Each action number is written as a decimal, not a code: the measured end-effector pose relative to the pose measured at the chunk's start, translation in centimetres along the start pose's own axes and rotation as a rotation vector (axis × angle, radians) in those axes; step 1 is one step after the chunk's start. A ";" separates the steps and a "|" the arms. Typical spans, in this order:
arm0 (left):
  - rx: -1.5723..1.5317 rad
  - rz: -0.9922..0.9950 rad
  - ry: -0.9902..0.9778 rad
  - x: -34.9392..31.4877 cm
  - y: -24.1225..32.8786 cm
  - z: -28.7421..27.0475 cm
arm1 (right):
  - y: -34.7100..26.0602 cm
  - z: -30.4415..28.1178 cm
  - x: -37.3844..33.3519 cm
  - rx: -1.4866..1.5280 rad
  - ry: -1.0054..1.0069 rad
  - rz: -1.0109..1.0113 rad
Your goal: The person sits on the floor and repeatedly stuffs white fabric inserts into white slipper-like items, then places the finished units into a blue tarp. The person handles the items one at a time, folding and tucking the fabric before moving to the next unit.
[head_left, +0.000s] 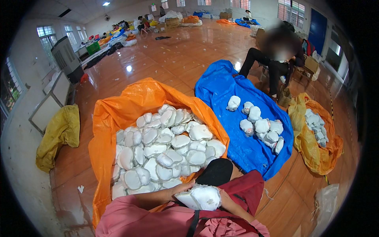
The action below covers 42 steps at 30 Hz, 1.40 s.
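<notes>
Close to my lap is a white, rounded padded fabric piece (pixel 206 197) with a rough fuzzy edge. My left hand (pixel 183 189) grips its left side, the fingers closed at the upper edge. At the opposite side my right hand (pixel 226 198) is closed on it too, its fingers partly hidden behind the piece. Just beyond my hands lies a heap of similar white padded pieces (pixel 169 158), heart-shaped or oval, inside an open orange sack (pixel 154 89).
A blue tarp (pixel 252 156) right of the sack carries several stuffed white pieces (pixel 261 125). Behind it sits another person (pixel 276 55). A yellow-orange sack (pixel 331 158) of grey-white pieces stands far right. A yellow sack (pixel 61 128) lies by the left wall.
</notes>
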<state>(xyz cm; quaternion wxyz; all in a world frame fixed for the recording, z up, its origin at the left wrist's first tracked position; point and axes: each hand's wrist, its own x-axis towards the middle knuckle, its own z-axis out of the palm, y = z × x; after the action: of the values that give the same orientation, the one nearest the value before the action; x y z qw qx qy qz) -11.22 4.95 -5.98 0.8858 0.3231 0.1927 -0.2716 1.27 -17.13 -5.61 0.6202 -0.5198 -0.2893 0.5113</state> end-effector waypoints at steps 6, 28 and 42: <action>-0.065 0.062 -0.054 0.8 -0.6 -0.5 | -1.3 0.8 0.4 0.028 -0.070 -0.018; 0.237 0.125 -0.211 -0.6 1.5 1.0 | -0.7 -1.6 0.0 0.158 -0.261 0.157; 0.313 -0.191 -0.201 0.0 6.6 4.8 | -2.9 -1.1 2.7 -0.240 -0.241 0.184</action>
<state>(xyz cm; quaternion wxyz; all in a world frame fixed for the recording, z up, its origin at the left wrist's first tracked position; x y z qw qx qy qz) -6.40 5.98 0.55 0.8098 0.4085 0.0884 -0.4117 4.07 -14.75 -3.63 0.4654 -0.5492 -0.3717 0.5862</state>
